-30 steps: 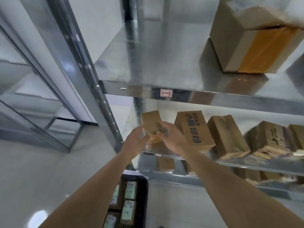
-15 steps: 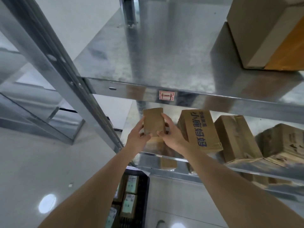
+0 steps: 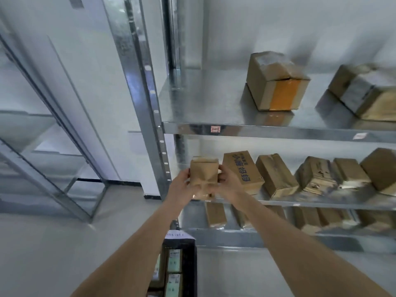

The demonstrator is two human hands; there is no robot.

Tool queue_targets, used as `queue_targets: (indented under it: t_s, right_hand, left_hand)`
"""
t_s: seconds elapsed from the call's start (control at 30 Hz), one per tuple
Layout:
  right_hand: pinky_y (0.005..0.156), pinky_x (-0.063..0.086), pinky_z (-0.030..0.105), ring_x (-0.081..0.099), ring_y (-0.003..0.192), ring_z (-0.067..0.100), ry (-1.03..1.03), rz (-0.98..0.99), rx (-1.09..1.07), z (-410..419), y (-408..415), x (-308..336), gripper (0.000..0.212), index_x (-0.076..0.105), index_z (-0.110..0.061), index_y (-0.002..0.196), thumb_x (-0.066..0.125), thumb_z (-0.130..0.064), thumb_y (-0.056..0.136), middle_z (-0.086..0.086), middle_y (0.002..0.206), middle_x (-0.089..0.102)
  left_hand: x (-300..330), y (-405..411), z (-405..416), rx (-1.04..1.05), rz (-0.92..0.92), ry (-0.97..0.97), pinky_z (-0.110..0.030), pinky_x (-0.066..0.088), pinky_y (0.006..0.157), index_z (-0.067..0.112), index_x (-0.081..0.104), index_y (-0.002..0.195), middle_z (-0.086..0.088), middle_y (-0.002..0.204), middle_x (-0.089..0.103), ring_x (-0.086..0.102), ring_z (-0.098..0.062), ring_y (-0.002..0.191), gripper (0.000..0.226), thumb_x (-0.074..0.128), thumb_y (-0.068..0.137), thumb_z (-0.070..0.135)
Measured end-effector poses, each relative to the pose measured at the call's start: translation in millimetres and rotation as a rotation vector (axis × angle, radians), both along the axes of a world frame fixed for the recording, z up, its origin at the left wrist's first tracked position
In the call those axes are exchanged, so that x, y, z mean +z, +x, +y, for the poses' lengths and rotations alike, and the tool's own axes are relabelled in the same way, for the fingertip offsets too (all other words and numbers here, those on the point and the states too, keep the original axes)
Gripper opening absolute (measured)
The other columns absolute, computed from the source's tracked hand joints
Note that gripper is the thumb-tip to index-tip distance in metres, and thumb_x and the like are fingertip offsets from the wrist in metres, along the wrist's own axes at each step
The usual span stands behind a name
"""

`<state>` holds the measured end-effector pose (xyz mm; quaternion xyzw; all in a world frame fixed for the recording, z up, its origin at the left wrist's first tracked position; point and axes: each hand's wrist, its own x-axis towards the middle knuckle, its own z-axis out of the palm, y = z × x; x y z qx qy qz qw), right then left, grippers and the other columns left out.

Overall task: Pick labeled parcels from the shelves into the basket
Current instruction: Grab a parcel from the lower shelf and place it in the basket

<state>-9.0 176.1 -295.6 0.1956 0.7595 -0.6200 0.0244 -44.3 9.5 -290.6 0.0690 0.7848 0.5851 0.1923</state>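
Both hands, left hand point(image 3: 182, 185) and right hand point(image 3: 227, 182), now grip the small parcel point(image 3: 204, 175) mid-frame, turned upright since a moment ago; basket point(image 3: 191, 264) waits lower centre.

The shelving point(image 3: 278, 132) was galvanised metal, shiny and mottled, mirroring the boxes on it. The small parcel point(image 3: 204, 175) gripped between the two hands was matt brown cardboard, creased on its face. Its neighbour, the printed box point(image 3: 242, 170), was the same dull cardboard with blue lettering. A box above point(image 3: 276, 82) wore glossy orange tape. The floor point(image 3: 64, 243) was smooth and faintly reflective.
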Motion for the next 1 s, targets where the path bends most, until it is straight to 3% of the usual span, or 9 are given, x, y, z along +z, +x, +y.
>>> queue_targets:
  t_s: [0.1, 0.23, 0.37, 0.5, 0.57, 0.67, 0.83, 0.9, 1.0]
  right_hand:
    - [0.087, 0.056, 0.024, 0.067, 0.107, 0.02, -0.037, 0.057, -0.076, -20, 32, 34, 0.065, 0.054, -0.008, 0.135, 0.087, -0.015, 0.079, 0.006, 0.118, 0.069]
    - [0.077, 0.051, 0.022, 0.063, 0.094, 0.006, 0.12, 0.125, -0.13, -40, 77, 77, 0.048, 0.058, -0.02, 0.12, 0.07, -0.055, 0.09, -0.008, 0.106, 0.067]
    - [0.078, 0.051, 0.02, 0.064, 0.095, 0.007, 0.106, 0.179, -0.176, -48, 109, 108, 0.038, 0.054, -0.018, 0.121, 0.072, -0.038, 0.093, 0.0, 0.115, 0.068]
    - [0.075, 0.053, 0.016, 0.06, 0.11, 0.007, 0.043, 0.243, -0.074, -52, 139, 133, 0.063, 0.041, -0.036, 0.142, 0.076, -0.022, 0.092, -0.01, 0.121, 0.06]
    - [0.082, 0.056, 0.02, 0.059, 0.118, 0.012, 0.038, 0.258, -0.015, -55, 151, 141, 0.061, 0.049, -0.036, 0.14, 0.076, -0.014, 0.091, -0.015, 0.12, 0.057]
    - [0.09, 0.058, 0.027, 0.061, 0.116, 0.014, 0.043, 0.269, -0.018, -61, 165, 146, 0.055, 0.056, -0.031, 0.133, 0.078, -0.01, 0.087, -0.012, 0.122, 0.059]
    - [0.071, 0.061, 0.024, 0.068, 0.102, 0.015, 0.004, 0.236, -0.076, -80, 189, 139, 0.036, 0.058, -0.025, 0.117, 0.078, -0.036, 0.089, -0.004, 0.123, 0.065]
    - [0.066, 0.06, 0.021, 0.067, 0.102, 0.014, 0.015, 0.21, -0.073, -85, 198, 130, 0.033, 0.057, -0.025, 0.118, 0.076, -0.03, 0.092, -0.004, 0.123, 0.064]
    - [0.079, 0.062, 0.027, 0.064, 0.113, 0.017, 0.031, 0.177, -0.006, -94, 209, 113, 0.055, 0.05, -0.032, 0.135, 0.077, -0.017, 0.09, -0.003, 0.132, 0.061]
  left_hand:
    - [40, 32, -16, 0.032, 0.048, 0.048, -0.031, 0.05, 0.083, 0.029, 0.056, 0.086, 0.008, 0.093, 0.066, 0.064, -0.014, 0.091, 0.026, 0.08, 0.077, 0.023]
    - [76, 64, -33, 0.078, 0.072, 0.086, -0.022, 0.047, 0.075, 0.019, 0.056, 0.106, 0.002, 0.104, 0.065, 0.062, -0.01, 0.094, 0.036, 0.068, 0.088, 0.048]
    - [105, 84, -43, 0.102, 0.067, 0.154, -0.024, 0.051, 0.084, 0.015, 0.055, 0.123, -0.003, 0.121, 0.065, 0.063, -0.015, 0.106, 0.042, 0.073, 0.088, 0.032]
    - [129, 110, -54, -0.001, 0.107, 0.17, -0.024, 0.052, 0.089, 0.02, 0.051, 0.14, 0.001, 0.125, 0.064, 0.063, -0.016, 0.11, 0.06, 0.072, 0.086, 0.004]
    - [134, 122, -60, -0.029, 0.148, 0.171, -0.024, 0.055, 0.087, 0.024, 0.051, 0.141, 0.003, 0.124, 0.065, 0.063, -0.015, 0.109, 0.066, 0.071, 0.084, -0.003]
    - [139, 140, -68, -0.017, 0.146, 0.225, -0.02, 0.058, 0.078, 0.029, 0.054, 0.138, 0.003, 0.124, 0.065, 0.064, -0.015, 0.109, 0.063, 0.07, 0.085, -0.002]
    - [141, 171, -80, 0.091, 0.075, 0.264, -0.016, 0.054, 0.068, 0.032, 0.061, 0.123, 0.007, 0.119, 0.067, 0.065, -0.013, 0.101, 0.032, 0.067, 0.092, 0.034]
    - [134, 182, -86, 0.106, 0.053, 0.244, -0.021, 0.057, 0.069, 0.029, 0.062, 0.124, 0.004, 0.119, 0.067, 0.066, -0.013, 0.099, 0.032, 0.068, 0.093, 0.029]
    - [119, 199, -100, 0.119, -0.006, 0.245, -0.032, 0.06, 0.085, 0.024, 0.06, 0.132, 0.001, 0.121, 0.068, 0.068, -0.017, 0.103, 0.045, 0.07, 0.09, 0.011]
